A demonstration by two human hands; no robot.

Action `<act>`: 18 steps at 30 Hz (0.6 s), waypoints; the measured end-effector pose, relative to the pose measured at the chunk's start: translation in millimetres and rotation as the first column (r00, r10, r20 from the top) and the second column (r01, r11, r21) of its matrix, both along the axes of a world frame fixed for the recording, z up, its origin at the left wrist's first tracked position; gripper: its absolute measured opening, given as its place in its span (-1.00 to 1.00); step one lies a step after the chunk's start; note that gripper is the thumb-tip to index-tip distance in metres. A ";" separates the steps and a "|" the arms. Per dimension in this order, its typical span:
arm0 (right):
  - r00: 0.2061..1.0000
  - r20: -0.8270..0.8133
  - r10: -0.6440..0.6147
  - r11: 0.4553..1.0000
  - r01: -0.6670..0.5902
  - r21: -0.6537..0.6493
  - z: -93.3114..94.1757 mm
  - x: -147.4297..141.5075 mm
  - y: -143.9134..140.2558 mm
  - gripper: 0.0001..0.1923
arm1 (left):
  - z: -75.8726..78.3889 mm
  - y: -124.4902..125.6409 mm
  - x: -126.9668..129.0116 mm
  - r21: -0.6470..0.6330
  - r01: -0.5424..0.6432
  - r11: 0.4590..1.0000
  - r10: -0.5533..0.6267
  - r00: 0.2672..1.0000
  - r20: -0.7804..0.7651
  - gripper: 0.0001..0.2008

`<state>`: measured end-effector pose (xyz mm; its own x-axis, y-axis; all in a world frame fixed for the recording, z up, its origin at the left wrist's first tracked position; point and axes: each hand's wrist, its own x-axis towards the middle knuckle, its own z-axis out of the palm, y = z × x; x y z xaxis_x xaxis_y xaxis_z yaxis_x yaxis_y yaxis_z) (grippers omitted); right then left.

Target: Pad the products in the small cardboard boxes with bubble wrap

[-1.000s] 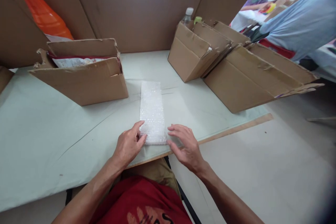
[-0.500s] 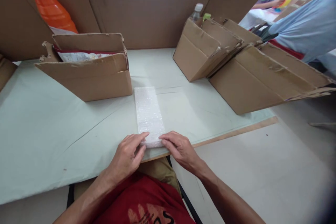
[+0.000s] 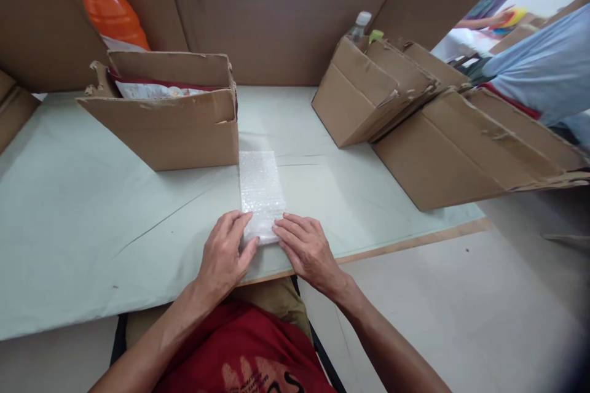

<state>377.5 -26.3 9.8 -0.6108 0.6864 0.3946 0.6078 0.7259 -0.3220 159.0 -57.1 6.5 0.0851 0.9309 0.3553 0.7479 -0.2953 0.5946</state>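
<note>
A narrow strip of clear bubble wrap [image 3: 262,181] lies lengthwise on the pale table, its near end folded over into a thicker layer. My left hand [image 3: 224,252] grips the left side of that folded end, thumb at the near edge and index finger farther up. On the opposite side, my right hand [image 3: 308,247] has its fingertips pressed onto the fold, with the thumb tucked low and partly hidden. Whether anything is wrapped inside cannot be made out.
Left of the strip stands a cardboard box [image 3: 184,135] holding a packet [image 3: 159,89]; an orange bottle [image 3: 110,12] is behind it. More cardboard boxes [image 3: 354,95] [image 3: 447,147] stand at right, one with a clear bottle [image 3: 361,26]. The table's edge [image 3: 410,242] runs close by. A person in light blue [image 3: 548,67] is beyond.
The near end of the bubble wrap has been turned over farther from me, making the strip shorter. Both hands have moved slightly forward with it, and the view has shifted a little.
</note>
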 end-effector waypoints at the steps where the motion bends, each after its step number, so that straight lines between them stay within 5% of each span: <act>1: 1.000 -0.010 0.008 1.000 -0.008 -0.020 1.8 -1.5 3.4 -0.67 | 1.0 -3.7 -2.0 0.039 0.038 0.999 -0.037 0.999 -0.011 -0.64; 5: 0.994 -0.093 0.054 0.983 -0.069 -0.168 10.3 -1.7 8.4 -0.72 | 5.0 -14.8 -8.8 0.068 0.171 0.983 -0.171 0.985 -0.016 -0.63; 9: 0.991 -0.133 0.010 0.947 -0.052 -0.317 16.7 3.8 0.1 -0.71 | 7.6 -11.7 -10.0 -0.015 0.140 0.990 -0.138 0.988 0.070 -0.66; 14: 0.997 -0.050 -0.064 0.997 0.062 -0.043 17.2 5.2 -9.6 -0.72 | 5.6 8.5 -5.3 -0.132 0.072 0.989 -0.069 0.997 0.033 -0.65; 18: 0.997 0.077 0.001 1.000 -0.001 -0.009 9.7 -1.4 -2.7 -0.71 | 3.0 13.1 -3.0 -0.027 -0.009 1.000 0.008 1.000 -0.027 -0.67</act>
<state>376.1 -29.0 19.5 -0.6399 0.6893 0.3399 0.6304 0.7237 -0.2809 156.1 -44.0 9.5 0.0862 0.9410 0.3273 0.7660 -0.2727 0.5822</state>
